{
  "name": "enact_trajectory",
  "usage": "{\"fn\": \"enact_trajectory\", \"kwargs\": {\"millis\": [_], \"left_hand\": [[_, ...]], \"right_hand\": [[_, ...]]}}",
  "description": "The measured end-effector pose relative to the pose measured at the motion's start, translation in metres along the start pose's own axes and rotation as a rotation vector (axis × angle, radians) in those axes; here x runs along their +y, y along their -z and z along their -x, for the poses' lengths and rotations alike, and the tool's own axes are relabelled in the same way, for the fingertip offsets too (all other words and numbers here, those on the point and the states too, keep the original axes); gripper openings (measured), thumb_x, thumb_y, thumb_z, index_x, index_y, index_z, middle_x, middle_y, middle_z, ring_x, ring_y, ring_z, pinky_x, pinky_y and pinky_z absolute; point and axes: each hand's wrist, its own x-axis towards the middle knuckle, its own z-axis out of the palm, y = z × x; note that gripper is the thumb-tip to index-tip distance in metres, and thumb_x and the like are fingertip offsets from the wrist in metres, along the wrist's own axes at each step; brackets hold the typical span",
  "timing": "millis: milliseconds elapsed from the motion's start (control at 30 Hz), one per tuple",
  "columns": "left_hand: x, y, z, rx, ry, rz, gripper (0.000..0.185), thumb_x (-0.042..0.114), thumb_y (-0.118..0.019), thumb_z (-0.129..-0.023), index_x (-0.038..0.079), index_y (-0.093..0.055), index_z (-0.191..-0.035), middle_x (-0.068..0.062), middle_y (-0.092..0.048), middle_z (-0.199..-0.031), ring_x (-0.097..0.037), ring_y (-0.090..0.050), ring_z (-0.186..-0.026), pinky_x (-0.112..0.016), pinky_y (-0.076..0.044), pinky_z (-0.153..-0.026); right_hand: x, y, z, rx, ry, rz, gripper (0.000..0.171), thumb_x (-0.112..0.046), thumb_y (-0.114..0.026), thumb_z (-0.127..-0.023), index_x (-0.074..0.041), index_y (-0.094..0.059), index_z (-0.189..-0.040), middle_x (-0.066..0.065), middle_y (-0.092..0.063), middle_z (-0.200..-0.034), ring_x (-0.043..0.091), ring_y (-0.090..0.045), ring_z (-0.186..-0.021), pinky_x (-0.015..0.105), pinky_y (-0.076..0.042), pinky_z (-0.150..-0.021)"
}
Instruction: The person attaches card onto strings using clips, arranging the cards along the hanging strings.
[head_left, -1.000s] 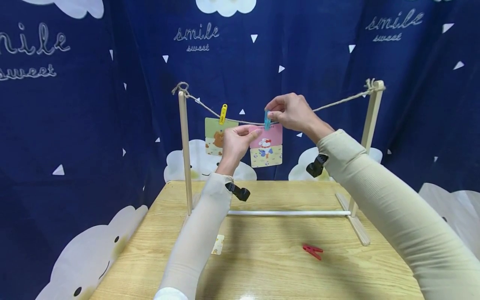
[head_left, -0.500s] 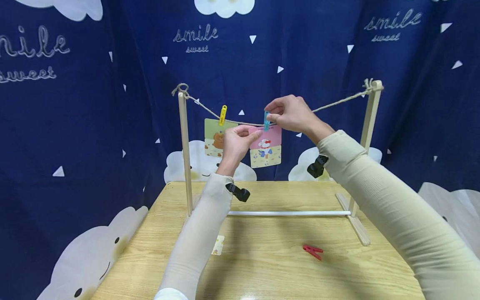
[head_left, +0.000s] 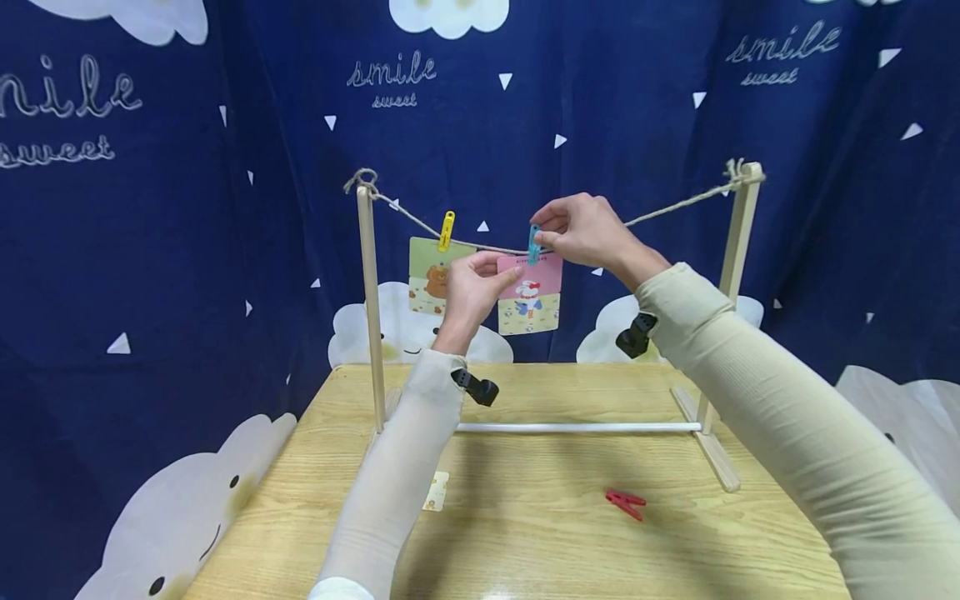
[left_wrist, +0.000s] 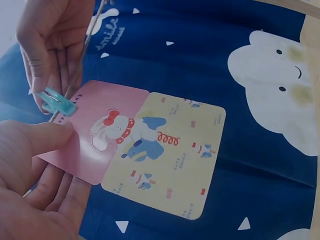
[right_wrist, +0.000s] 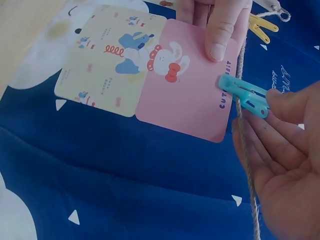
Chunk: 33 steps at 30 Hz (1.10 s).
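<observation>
A pink and yellow rabbit card (head_left: 529, 312) hangs at the twine (right_wrist: 242, 130). My left hand (head_left: 474, 292) pinches the card's upper left part, thumb in front and fingers behind. A light blue clothespin (right_wrist: 245, 94) sits across the twine, its jaws over the card's lettered top edge. My right hand (head_left: 592, 233) pinches the handle end of this clothespin between thumb and fingers. To the left, a green bear card (head_left: 427, 279) hangs from the twine under a yellow clothespin (head_left: 446, 231); my left hand partly covers that card.
Two wooden posts (head_left: 371, 308) hold the twine, joined low down by a white rod (head_left: 577, 427). On the wooden table (head_left: 540, 533) lie a red clothespin (head_left: 626, 503) and a small pale card (head_left: 436, 492), partly behind my left sleeve. A blue curtain (head_left: 637, 108) hangs behind.
The rabbit card has swung slightly to the left at its lower end. Both hands stay almost in place, holding the card and the blue clothespin throughout.
</observation>
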Motion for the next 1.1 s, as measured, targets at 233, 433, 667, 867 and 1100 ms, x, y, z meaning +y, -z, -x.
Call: {"fn": "enact_trajectory", "kwargs": {"millis": [233, 433, 667, 867, 1100], "left_hand": [[0.006, 0.005, 0.001, -0.017, -0.051, -0.042, 0.026, 0.017, -0.085, -0.087, 0.011, -0.079, -0.111, -0.007, -0.078, -0.101, -0.017, -0.074, -0.094, -0.032, -0.060, -0.080], [0.009, 0.009, 0.006, 0.004, -0.088, -0.082, 0.030, 0.014, -0.084, -0.088, 0.010, -0.078, -0.117, -0.008, -0.079, -0.107, -0.018, -0.075, -0.098, -0.032, -0.060, -0.084], [0.008, 0.015, 0.013, 0.074, -0.142, -0.101, 0.028, 0.014, -0.083, -0.087, 0.010, -0.079, -0.115, -0.006, -0.079, -0.106, -0.014, -0.076, -0.097, -0.029, -0.060, -0.084], [0.005, 0.024, 0.021, 0.103, -0.168, -0.108, 0.028, 0.013, -0.082, -0.089, 0.009, -0.079, -0.116, -0.007, -0.079, -0.108, -0.015, -0.076, -0.098, -0.031, -0.059, -0.086], [-0.003, 0.033, 0.031, 0.094, -0.180, -0.100, 0.023, 0.011, -0.080, -0.090, 0.006, -0.079, -0.112, -0.010, -0.079, -0.106, -0.017, -0.076, -0.097, -0.030, -0.059, -0.087]], "right_hand": [[0.001, 0.002, -0.001, 0.005, 0.004, 0.006, 0.033, -0.020, -0.069, -0.099, -0.007, -0.070, -0.129, 0.011, -0.075, -0.116, 0.026, -0.069, -0.105, 0.045, -0.057, -0.094], [0.001, 0.002, 0.000, 0.001, 0.006, 0.008, 0.033, -0.020, -0.069, -0.099, -0.007, -0.070, -0.129, 0.011, -0.075, -0.115, 0.025, -0.069, -0.104, 0.044, -0.057, -0.093], [0.002, 0.000, 0.001, 0.000, 0.027, 0.026, 0.032, -0.019, -0.069, -0.098, -0.007, -0.071, -0.128, 0.011, -0.076, -0.114, 0.024, -0.070, -0.102, 0.044, -0.057, -0.092], [0.000, -0.001, 0.002, -0.005, 0.030, 0.033, 0.032, -0.019, -0.069, -0.098, -0.007, -0.071, -0.128, 0.010, -0.076, -0.114, 0.023, -0.070, -0.103, 0.043, -0.057, -0.091], [0.000, -0.002, 0.002, -0.005, 0.038, 0.046, 0.035, -0.020, -0.070, -0.097, -0.007, -0.070, -0.129, 0.011, -0.075, -0.118, 0.024, -0.070, -0.106, 0.044, -0.057, -0.094]]}}
